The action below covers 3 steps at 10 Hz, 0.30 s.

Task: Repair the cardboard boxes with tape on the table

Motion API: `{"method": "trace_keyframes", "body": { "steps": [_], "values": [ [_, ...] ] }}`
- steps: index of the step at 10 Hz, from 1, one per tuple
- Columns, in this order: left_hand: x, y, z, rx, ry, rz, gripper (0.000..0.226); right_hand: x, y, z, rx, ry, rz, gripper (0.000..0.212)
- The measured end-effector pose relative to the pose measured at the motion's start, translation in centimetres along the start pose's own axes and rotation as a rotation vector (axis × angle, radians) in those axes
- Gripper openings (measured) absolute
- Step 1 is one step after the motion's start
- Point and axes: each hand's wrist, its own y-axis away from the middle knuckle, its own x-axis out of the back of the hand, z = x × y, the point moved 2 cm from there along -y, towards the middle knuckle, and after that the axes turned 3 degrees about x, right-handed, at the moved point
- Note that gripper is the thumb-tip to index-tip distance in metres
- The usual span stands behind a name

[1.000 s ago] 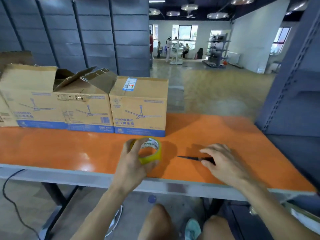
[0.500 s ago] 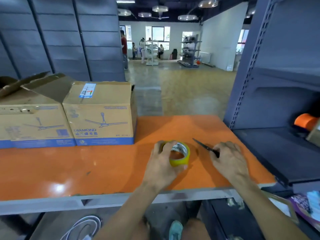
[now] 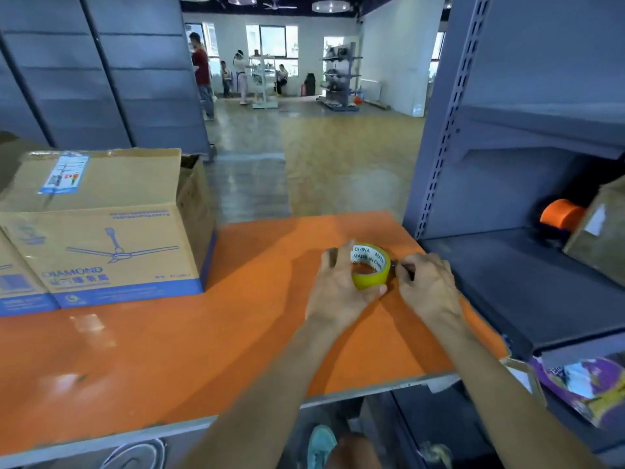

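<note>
The left hand (image 3: 338, 289) gripped the yellow tape roll (image 3: 370, 279) right of centre on the orange table (image 3: 169, 340). Just beside the roll, the right hand (image 3: 429, 286) curled round a dark tool (image 3: 408, 269). Cardboard boxes (image 3: 108, 245) stood at the left edge.

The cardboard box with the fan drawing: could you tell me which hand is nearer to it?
Left. The left hand grips the yellow tape roll, right of the box across bare table; the right hand, holding a dark tool, lies beyond the roll.
</note>
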Motion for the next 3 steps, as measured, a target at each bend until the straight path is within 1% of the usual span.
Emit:
{"method": "trace_keyframes", "body": {
  "steps": [1, 2, 3],
  "values": [
    [-0.21, 0.04, -0.08, -0.01, -0.01, -0.033, 0.104, -0.06, -0.42, 0.0, -0.025, 0.009, -0.071, 0.019],
    [0.17, 0.36, -0.17, -0.005, -0.001, -0.061, 0.109, 0.09, -0.24, -0.1, 0.012, -0.081, 0.01, 0.02],
    [0.56, 1.04, 0.34, 0.026, -0.004, -0.093, 0.111, 0.17, 0.19, 0.01, 0.047, -0.106, 0.054, 0.021]
  ]
}}
